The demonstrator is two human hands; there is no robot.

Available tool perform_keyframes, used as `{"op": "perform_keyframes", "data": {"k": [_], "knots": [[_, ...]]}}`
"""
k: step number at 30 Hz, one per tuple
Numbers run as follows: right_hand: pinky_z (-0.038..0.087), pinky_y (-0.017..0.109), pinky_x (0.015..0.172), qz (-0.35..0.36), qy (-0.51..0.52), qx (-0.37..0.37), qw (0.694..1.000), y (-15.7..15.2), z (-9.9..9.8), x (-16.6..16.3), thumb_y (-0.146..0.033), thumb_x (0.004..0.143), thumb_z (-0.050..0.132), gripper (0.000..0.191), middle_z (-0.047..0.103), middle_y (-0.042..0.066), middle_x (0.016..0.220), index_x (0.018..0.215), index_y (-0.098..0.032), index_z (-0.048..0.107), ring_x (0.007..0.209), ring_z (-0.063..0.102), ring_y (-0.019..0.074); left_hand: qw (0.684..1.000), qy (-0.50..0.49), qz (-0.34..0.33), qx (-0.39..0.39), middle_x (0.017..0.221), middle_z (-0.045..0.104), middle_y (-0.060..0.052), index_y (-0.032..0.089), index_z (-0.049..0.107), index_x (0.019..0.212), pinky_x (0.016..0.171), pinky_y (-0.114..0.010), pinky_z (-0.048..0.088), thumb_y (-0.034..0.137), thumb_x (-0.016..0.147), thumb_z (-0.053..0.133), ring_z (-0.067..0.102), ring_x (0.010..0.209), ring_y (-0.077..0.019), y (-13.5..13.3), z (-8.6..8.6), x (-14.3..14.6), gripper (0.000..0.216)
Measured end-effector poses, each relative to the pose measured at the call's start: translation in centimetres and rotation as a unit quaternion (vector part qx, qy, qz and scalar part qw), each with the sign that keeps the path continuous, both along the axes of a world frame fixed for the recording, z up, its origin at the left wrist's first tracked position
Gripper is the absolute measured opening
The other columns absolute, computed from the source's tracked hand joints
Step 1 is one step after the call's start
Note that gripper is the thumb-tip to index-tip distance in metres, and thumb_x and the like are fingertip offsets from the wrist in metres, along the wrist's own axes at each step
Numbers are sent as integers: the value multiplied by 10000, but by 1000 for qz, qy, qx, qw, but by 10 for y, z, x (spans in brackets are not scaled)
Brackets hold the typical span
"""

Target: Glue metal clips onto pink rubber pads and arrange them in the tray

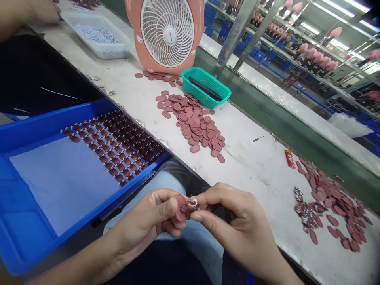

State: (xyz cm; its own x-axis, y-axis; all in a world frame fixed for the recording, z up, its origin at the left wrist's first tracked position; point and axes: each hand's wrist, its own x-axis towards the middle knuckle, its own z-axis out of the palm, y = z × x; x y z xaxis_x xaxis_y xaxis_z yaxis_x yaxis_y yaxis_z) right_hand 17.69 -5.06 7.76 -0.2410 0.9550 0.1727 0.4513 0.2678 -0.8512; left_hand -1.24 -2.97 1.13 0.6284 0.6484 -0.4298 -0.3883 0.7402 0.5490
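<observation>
Centrally, in the head view, a pink oval piece [180,209] is pinched between thumb and fingers of the left hand [148,223]. A small patterned part [193,204], possibly a clip, is gripped by the closed right hand [234,221] against it. Both are held over the lap, between the blue tray [29,241] and the counter [252,170].

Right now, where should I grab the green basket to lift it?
Probably by the near long rim of the green basket, coming from above. It sits upright and open-topped, and the fan crowds its far left end.
</observation>
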Motion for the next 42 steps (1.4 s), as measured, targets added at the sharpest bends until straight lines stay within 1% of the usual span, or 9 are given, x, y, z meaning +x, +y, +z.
{"op": "perform_keyframes", "data": {"k": [6, 10, 15, 21, 27, 30, 35, 37, 42], "knots": [[515, 186, 680, 22, 1, -21, 1000, 3, 2, 2, -134, 863, 787, 117, 760, -34, 803, 940, -218, 758, 716, 680, 85, 1000, -2, -5, -12, 622, 632, -4, 141, 718, 621, 534, -148, 478, 584, 628, 918, 550, 519, -67, 0, -1, 1, 486], [518, 189, 707, 32, -5, -25, 999, 2, 3, 4, -167, 899, 760, 62, 754, -30, 804, 941, -212, 759, 741, 676, 82, 1000, -5, -10, -24, 591, 596, 15, 141, 699, 614, 522, -141, 468, 595, 589, 932, 530, 500, -59, 0, 3, 3, 511], [502, 166, 707, 56, -21, 3, 998, 3, 6, 6, -162, 904, 760, 67, 758, -43, 834, 958, -198, 742, 749, 660, 60, 1000, -10, -13, -25, 585, 585, 18, 141, 707, 623, 531, -141, 468, 588, 603, 928, 535, 511, -62, 0, 5, 3, 499], [515, 196, 712, 74, -64, 37, 994, 5, 10, 4, -144, 918, 732, 70, 752, -20, 821, 981, -172, 737, 746, 659, 84, 999, -21, -17, -18, 580, 590, 14, 146, 747, 648, 522, -133, 446, 577, 640, 914, 523, 501, -56, -2, 2, 3, 462], [540, 196, 727, 87, -60, 75, 992, 0, 8, 3, -108, 895, 746, 106, 740, 8, 824, 995, -141, 727, 744, 676, 91, 1000, -30, -8, -1, 589, 622, 13, 174, 791, 712, 541, -136, 454, 535, 666, 915, 541, 535, -67, -5, 1, 1, 385], [549, 187, 729, 97, -51, 82, 991, -1, 8, 3, -66, 876, 750, 153, 746, 14, 842, 1010, -135, 721, 748, 684, 91, 999, -38, -14, 7, 616, 648, 10, 174, 795, 720, 566, -140, 470, 514, 686, 911, 567, 552, -67, -6, 3, 0, 360], [574, 198, 731, 107, -63, 76, 989, -2, 10, 4, -73, 881, 748, 149, 756, 24, 838, 1005, -147, 713, 749, 706, 110, 998, -52, -14, 13, 634, 679, -1, 172, 794, 730, 567, -146, 480, 490, 714, 902, 591, 563, -72, -7, 3, 1, 337], [583, 199, 745, 116, -68, 71, 988, -2, 11, 5, -62, 877, 750, 174, 761, 23, 841, 1017, -154, 705, 759, 716, 116, 998, -57, -17, 12, 630, 681, -3, 166, 792, 736, 572, -152, 486, 491, 709, 905, 594, 562, -75, -7, 3, 1, 345], [588, 184, 788, 128, -76, 62, 987, -1, 11, 6, -28, 878, 731, 213, 766, 14, 853, 1042, -157, 687, 778, 723, 106, 998, -45, -31, -3, 602, 673, -6, 150, 765, 696, 553, -157, 485, 542, 622, 937, 589, 537, -79, -5, 2, 0, 435]]}}
